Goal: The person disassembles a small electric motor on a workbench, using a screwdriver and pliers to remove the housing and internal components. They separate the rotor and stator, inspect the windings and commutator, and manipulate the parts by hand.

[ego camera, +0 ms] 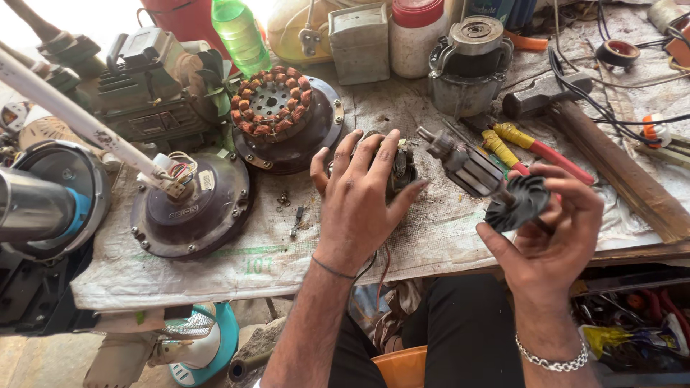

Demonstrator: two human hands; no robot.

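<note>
Head view: right hand point(553, 230) grip clamps the rotor point(478, 172), shaft slanting up-left; left hand point(359, 190) grip cups the motor housing point(399, 169).

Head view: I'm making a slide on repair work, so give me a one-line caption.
Right hand holds a motor rotor by its black fan; left hand covers a motor housing on the cluttered bench.

Repair workshop: fan motors point(190, 205), windings point(273, 100), tools on bench point(431, 237).

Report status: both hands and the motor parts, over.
Left hand clamped over motor housing on bench. Right hand holds rotor by its black fan. Pliers lie behind.
</note>
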